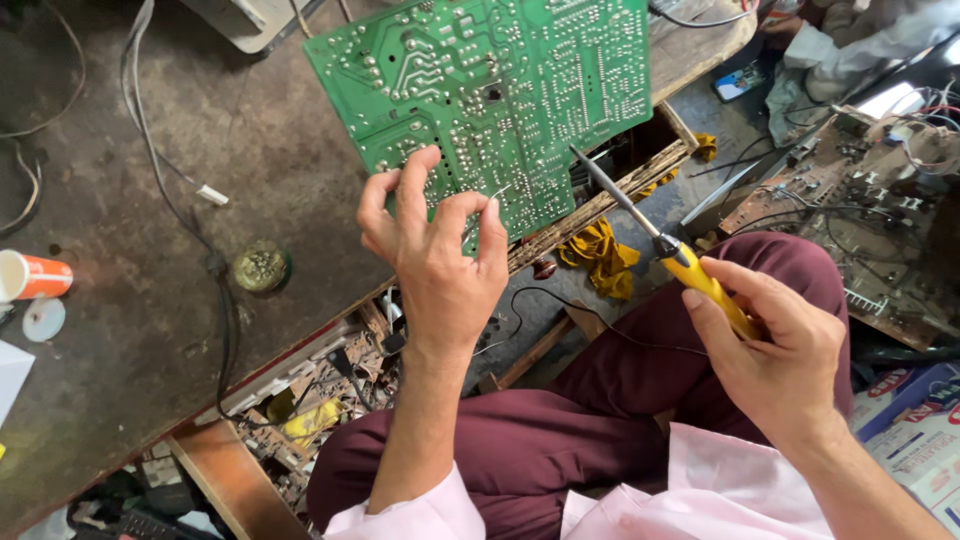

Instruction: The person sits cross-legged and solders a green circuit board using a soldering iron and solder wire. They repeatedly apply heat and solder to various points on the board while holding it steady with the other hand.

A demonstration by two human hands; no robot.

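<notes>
Green circuit board (490, 95), solder side up, lying at the edge of the dark, worn workbench (130, 300).
Left hand (435, 255) pinches a thin wire w/ fingertips over the board's near edge; right hand (775, 350) is wrapped round a yellow-handled soldering iron (655, 240), tip angled at the board. Open drawer (310, 400) below is full of misc parts.

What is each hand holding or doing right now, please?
Left hand: fingers pinched on a thin solder wire over the green circuit board.
Right hand: closed around the yellow-handled soldering iron.

Two circuit boards (490, 90) (850, 215), one soldering iron (660, 245), one orange cup (32, 276), two hands (435, 255) (775, 345).
</notes>
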